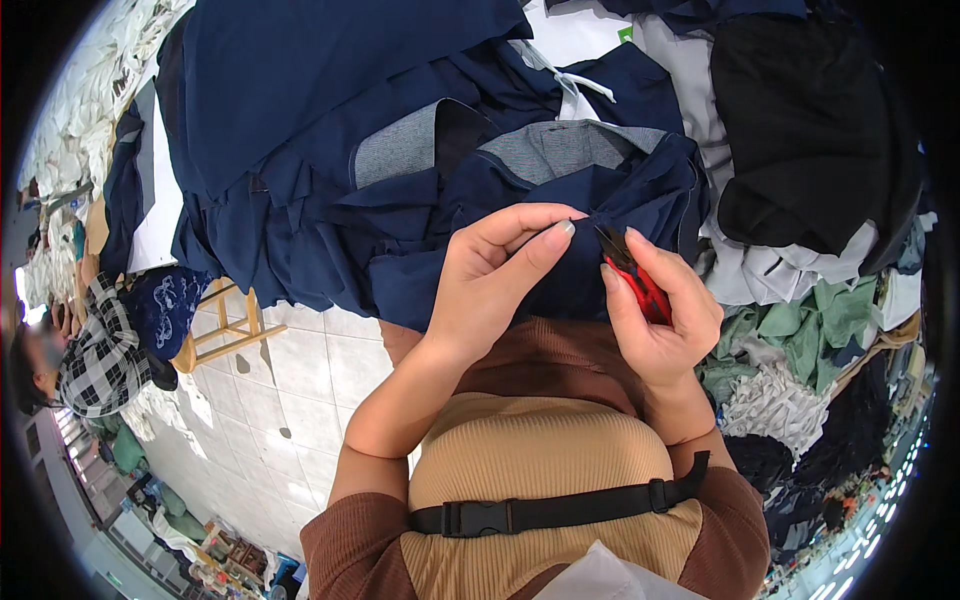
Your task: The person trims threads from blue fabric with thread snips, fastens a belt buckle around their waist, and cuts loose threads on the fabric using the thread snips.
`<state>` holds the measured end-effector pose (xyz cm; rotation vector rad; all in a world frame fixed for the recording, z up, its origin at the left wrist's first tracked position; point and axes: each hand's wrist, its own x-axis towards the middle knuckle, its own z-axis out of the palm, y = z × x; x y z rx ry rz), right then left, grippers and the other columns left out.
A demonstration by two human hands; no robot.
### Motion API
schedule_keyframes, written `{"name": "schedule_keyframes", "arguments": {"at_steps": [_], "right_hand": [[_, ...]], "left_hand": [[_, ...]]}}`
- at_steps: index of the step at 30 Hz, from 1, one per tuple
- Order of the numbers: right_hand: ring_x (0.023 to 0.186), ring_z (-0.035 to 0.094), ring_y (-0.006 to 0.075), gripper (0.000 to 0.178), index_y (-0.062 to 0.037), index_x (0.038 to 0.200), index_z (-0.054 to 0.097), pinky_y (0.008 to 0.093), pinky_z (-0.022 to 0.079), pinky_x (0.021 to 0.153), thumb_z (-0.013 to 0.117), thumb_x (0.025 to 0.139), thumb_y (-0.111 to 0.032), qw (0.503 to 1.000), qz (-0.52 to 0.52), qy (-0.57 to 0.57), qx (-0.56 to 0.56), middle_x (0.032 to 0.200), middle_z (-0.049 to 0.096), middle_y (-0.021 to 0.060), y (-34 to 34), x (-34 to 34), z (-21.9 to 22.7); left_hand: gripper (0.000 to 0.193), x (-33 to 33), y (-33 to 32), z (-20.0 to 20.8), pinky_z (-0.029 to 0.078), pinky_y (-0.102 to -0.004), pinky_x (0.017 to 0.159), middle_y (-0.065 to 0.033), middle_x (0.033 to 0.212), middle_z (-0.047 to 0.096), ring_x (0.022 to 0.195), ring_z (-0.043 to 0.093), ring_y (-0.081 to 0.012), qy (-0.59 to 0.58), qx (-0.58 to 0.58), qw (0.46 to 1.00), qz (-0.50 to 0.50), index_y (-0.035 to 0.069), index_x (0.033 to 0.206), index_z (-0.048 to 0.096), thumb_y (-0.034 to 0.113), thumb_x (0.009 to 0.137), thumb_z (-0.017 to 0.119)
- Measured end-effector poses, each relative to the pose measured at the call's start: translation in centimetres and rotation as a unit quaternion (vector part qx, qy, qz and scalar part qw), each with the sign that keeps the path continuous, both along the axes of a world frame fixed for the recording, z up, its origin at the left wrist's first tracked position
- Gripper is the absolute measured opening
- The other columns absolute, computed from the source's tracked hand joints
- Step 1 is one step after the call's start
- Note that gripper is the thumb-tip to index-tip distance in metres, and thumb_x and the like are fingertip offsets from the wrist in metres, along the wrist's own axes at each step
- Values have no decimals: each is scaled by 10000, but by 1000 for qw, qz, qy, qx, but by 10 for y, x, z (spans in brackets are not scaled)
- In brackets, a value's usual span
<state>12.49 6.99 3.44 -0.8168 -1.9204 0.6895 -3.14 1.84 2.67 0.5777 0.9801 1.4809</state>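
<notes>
My left hand (502, 270) pinches an edge of a navy garment (560, 285) between thumb and forefinger. In my right hand (668, 305) is a small pair of red-handled thread snips (640, 284). Their dark blades point up and left, close to the pinched cloth by my left fingertips. Whether the blades touch the cloth, I cannot tell. The garment spreads over the table in front of me, with grey lining (570, 148) showing at its folded opening.
More navy cloth (290, 80) is heaped at the far left. Black cloth (810, 130) lies on pale garments at the right, above green fabric (810, 325). A wooden stool (235, 325) stands on the tiled floor (290, 400). Another person in a checked shirt (100, 350) sits far left.
</notes>
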Motion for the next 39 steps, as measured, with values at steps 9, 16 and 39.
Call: {"name": "schedule_keyframes", "arguments": {"at_steps": [9,16,39], "right_hand": [[678,655,214,321,49,977,634,245,504,598,682,659,71,1000,3,-3,-4,803,662,154,0,0,0],[684,660,222,299,46,965,638,252,511,610,687,670,62,1000,-9,0,-4,806,664,157,0,0,-1],[726,648,166,276,69,978,619,232,498,661,676,707,69,999,13,-21,-47,865,666,171,5,4,0]], "left_hand": [[196,0,0,-1,450,-175,772,-31,953,644,863,572,-52,-4,-4,1000,-2,-8,1055,628,75,889,565],[196,1,-1,-4,450,-174,768,-27,960,641,862,567,-47,25,-12,1000,-9,-3,1057,631,79,892,563],[189,-1,3,-8,428,-173,779,-12,960,638,872,550,-41,36,-15,999,-6,2,1049,636,77,896,554]]}}
